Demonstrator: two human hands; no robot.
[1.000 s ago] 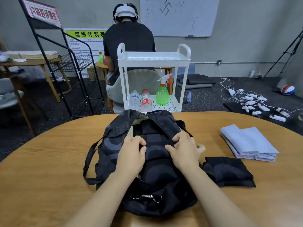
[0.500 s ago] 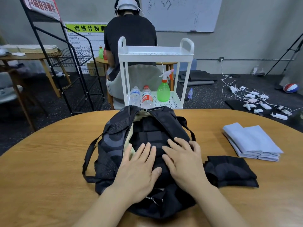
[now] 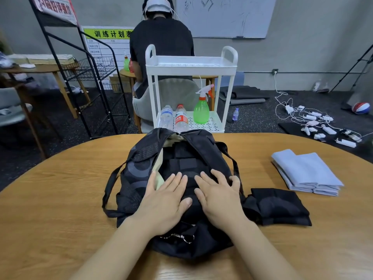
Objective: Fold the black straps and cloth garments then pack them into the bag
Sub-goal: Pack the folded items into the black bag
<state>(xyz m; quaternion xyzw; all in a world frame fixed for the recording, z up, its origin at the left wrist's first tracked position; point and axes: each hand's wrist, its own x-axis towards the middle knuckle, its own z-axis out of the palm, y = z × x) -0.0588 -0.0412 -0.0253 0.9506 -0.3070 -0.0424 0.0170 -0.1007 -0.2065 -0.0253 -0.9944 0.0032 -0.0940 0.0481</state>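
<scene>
1. Black patterned fabric bag (image 3: 139, 174) lying unzipped at centre of round wooden table (image 3: 56, 209); folded black straps (image 3: 182, 158) visible inside opening.
2. Left hand (image 3: 163, 201) flat, fingers straight and slightly spread, pressing down on bag contents.
3. Right hand (image 3: 219, 196) likewise flat, fingers spread, pressing beside left; nothing gripped.
4. Folded black cloth garment (image 3: 280, 207) on table, touching bag's right side.
5. Stack of folded pale blue cloths (image 3: 306, 172) further right, apart from bag.

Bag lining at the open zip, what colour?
Pale cream lining, inside the black bag with its grey circle pattern. Head view, left of the opening.
</scene>
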